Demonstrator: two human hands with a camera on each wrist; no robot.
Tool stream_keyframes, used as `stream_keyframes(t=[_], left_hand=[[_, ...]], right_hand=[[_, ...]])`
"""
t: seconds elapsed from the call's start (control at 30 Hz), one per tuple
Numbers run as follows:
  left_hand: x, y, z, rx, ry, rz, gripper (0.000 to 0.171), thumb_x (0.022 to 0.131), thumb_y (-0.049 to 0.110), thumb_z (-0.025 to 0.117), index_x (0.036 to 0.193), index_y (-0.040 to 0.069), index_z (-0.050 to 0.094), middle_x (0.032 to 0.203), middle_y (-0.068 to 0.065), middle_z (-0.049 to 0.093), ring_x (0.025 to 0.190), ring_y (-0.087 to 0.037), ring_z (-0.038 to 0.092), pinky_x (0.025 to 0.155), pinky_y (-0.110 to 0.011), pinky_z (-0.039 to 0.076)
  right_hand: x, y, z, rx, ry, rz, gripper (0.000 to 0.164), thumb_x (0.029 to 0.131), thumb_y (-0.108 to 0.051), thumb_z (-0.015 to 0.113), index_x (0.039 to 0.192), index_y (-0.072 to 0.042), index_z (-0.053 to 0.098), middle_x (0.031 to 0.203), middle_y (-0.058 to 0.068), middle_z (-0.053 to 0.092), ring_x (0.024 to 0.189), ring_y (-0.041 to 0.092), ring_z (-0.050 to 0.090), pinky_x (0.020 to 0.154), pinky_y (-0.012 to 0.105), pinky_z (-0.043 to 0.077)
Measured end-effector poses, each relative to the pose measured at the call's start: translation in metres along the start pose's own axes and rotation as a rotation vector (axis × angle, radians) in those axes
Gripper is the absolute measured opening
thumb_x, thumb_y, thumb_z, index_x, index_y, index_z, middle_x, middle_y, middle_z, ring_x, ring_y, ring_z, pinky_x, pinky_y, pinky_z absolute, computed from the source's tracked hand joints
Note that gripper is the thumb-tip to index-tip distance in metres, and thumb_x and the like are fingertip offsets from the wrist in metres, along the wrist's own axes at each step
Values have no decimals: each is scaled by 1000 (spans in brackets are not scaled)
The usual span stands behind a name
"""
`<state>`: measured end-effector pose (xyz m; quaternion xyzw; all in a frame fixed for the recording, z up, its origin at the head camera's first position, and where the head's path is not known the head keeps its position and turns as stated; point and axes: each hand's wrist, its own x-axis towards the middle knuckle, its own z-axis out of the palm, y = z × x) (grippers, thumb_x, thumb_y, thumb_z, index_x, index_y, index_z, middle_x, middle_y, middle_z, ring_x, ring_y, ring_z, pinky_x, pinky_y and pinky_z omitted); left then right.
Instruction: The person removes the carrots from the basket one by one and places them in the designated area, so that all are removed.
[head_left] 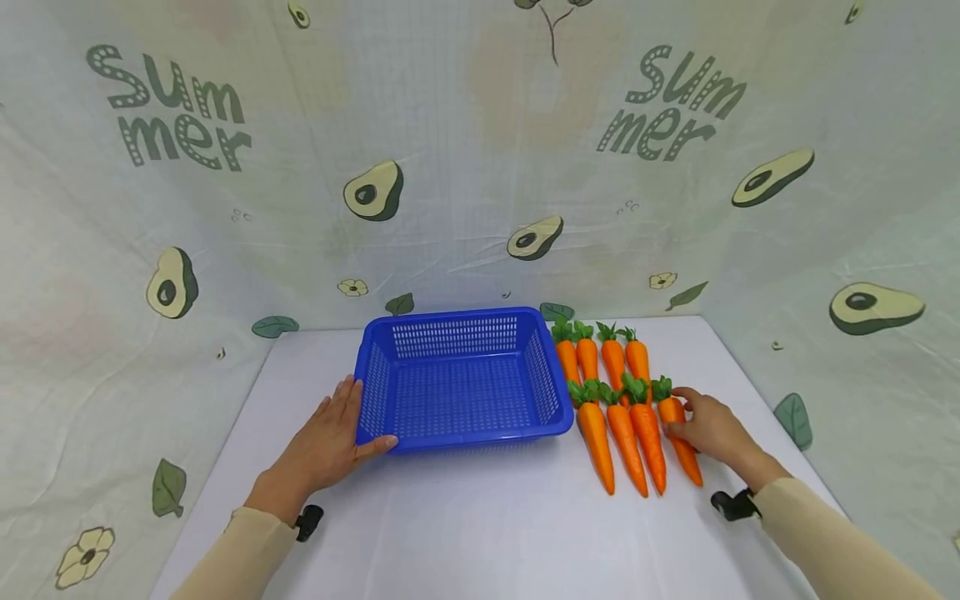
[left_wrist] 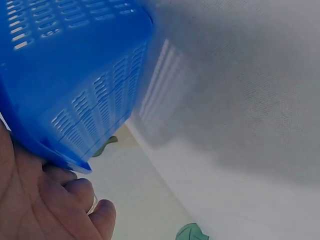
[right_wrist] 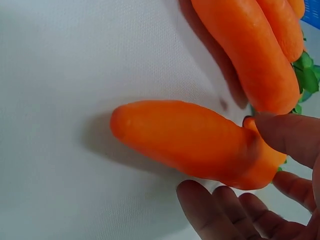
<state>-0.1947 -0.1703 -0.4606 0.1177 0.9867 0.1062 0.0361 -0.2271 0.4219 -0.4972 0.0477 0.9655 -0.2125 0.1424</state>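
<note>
A blue plastic basket [head_left: 465, 437] with slotted walls stands on the white table, nothing inside it. My left hand [head_left: 326, 437] lies at its front left corner, fingers straight along the left side and thumb on the front rim. The left wrist view shows the palm and fingertips [left_wrist: 102, 215] against the outside of the basket wall [left_wrist: 95, 105]. To the right of the basket, my right hand [head_left: 712, 429] grips the rightmost front carrot [head_left: 684, 446] near its leafy top, thumb on one side and fingers on the other. That carrot [right_wrist: 175, 135] lies tip toward me.
Several more orange carrots with green tops lie in two rows beside the basket: a back row [head_left: 613, 358] and a front row [head_left: 626, 437]. A printed cloth [head_left: 450, 150] hangs behind the table [head_left: 480, 533] and along its sides.
</note>
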Motion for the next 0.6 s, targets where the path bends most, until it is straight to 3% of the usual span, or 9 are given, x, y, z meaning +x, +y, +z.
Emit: stream_keyframes(t=[0.2,0.4,0.6], left_hand=[[-1,-2,0,10,29,5,120,80,85,39,155,-4,8,162,-24,8,148,-43,16,120,-58,17],[-1,1,2,13,21,2,120,79,87,37,155,-2,9,163,-22,8,150,-42,12,120,-58,14],[0,7,-4,93,71,-44,119,78,90,32,157,3,10,163,-21,9,149,-46,5,115,-71,4]], right_hand=[[5,-3,-1,-39,40,-26,79,84,-39,72,141,4,40,128,38,49,100,42,59,80,54,56],[2,0,1,-62,77,-38,79,84,-41,72,140,6,42,125,37,49,102,45,56,82,58,54],[-4,-15,2,-73,250,-81,77,88,-42,68,141,5,39,127,36,46,109,49,47,87,65,48]])
